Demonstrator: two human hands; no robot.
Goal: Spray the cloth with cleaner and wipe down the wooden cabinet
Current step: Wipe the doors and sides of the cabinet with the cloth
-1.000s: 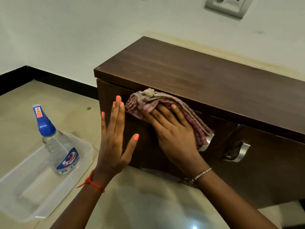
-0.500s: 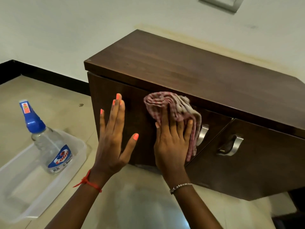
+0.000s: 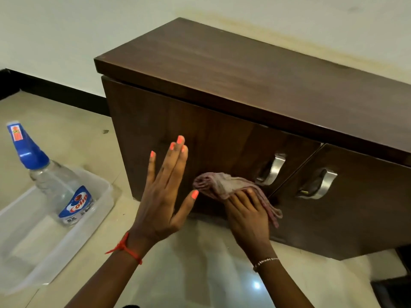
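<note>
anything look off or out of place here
Mostly tidy. The right-hand cabinet door sits swung out a little, its edge out of line with the left door. A yellowish stain runs along the wall above the cabinet. The spray bottle leans in its tub, nothing spilled.

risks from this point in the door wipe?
1. The cloth sits low on the left door beside a metal handle; its loose tail could snag there on a sideways stroke.
2. The right hand presses the cloth near the door's bottom edge, so a further downward stroke may slip off onto the floor.
3. The spray bottle leans in the clear tray by the left hand; a swing back could topple it.
</note>
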